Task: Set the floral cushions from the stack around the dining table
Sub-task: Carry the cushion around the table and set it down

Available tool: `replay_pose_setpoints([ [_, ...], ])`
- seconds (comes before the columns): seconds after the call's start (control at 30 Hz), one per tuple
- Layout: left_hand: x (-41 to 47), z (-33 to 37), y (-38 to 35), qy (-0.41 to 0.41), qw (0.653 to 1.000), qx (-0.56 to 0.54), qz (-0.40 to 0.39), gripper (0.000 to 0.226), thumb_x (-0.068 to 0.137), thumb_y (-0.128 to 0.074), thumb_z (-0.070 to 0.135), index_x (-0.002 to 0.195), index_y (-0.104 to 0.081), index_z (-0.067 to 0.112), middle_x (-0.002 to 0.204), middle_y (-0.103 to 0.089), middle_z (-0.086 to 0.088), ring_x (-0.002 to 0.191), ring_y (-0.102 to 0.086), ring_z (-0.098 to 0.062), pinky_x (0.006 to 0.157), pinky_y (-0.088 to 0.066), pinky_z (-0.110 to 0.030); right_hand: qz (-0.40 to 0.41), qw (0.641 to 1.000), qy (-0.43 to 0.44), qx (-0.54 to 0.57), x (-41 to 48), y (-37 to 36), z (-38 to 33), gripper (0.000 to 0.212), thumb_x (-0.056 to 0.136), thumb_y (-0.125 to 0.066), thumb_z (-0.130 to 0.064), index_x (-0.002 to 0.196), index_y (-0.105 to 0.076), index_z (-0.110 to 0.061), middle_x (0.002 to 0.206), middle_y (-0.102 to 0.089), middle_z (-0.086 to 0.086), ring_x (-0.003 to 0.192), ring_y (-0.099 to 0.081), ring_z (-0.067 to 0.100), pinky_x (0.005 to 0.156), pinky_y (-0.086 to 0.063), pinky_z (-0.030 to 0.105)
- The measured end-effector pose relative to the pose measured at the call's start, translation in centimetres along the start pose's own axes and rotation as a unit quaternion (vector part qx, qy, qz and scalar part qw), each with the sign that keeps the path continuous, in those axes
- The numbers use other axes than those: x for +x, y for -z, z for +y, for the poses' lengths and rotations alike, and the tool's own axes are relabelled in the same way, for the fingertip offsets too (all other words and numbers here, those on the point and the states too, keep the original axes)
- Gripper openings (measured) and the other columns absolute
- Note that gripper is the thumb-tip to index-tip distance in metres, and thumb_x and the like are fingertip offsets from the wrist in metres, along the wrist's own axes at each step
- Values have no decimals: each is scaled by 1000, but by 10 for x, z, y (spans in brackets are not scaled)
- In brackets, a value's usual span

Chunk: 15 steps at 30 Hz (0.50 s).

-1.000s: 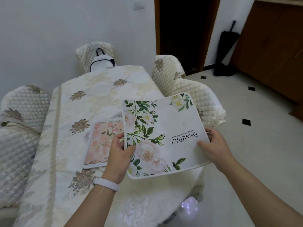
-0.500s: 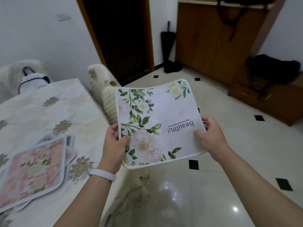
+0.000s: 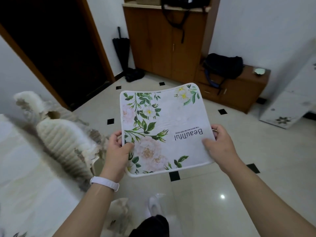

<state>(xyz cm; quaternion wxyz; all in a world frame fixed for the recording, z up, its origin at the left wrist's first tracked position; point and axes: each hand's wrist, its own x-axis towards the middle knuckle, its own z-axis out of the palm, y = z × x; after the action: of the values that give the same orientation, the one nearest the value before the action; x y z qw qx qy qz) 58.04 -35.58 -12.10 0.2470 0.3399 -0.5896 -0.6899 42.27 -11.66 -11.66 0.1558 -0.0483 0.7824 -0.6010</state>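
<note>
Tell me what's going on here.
A person grips a flat white cushion printed with green leaves and pale flowers, left hand on its left edge, right hand on its right edge. It hangs over the tiled floor, beside a cream quilted chair cover, not yet set down.

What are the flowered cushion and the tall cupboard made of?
The cushion looks like thin padded fabric with a matte print: its far edge curves, and a white sewn border rims it. The cupboard seems brown wood or veneer, smooth, faintly glossy.
</note>
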Motion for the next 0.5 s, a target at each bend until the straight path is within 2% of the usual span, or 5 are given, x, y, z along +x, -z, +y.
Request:
replay_pose_setpoints([
  [0.17,79,-7,-19,29,999,-25,-22,39,87,-52,-13,113,-51,16,101,-74,-9,89,-71,-30,76,-57,-46,18,1000,-6,-17,66,-23,-10,34,84,-54,0,103,-54,-28,99,-71,-4,88,-69,20,73,-59,40],
  [0.4,206,18,-11,40,998,-37,-30,37,87,-53,-12,111,-50,17,101,-74,-8,88,-71,-29,70,-59,-42,26,998,-12,-63,158,-90,-57,34,84,-53,-3,104,-54,-31,100,-71,-6,89,-70,19,78,-59,45],
  [0.5,256,37,-5,28,998,-49,-35,39,86,-54,-11,109,-52,20,101,-74,-8,89,-71,-30,75,-58,-47,30,997,9,-67,193,-119,-86,35,85,-53,-3,109,-54,-28,101,-70,-7,91,-69,18,80,-57,43],
])
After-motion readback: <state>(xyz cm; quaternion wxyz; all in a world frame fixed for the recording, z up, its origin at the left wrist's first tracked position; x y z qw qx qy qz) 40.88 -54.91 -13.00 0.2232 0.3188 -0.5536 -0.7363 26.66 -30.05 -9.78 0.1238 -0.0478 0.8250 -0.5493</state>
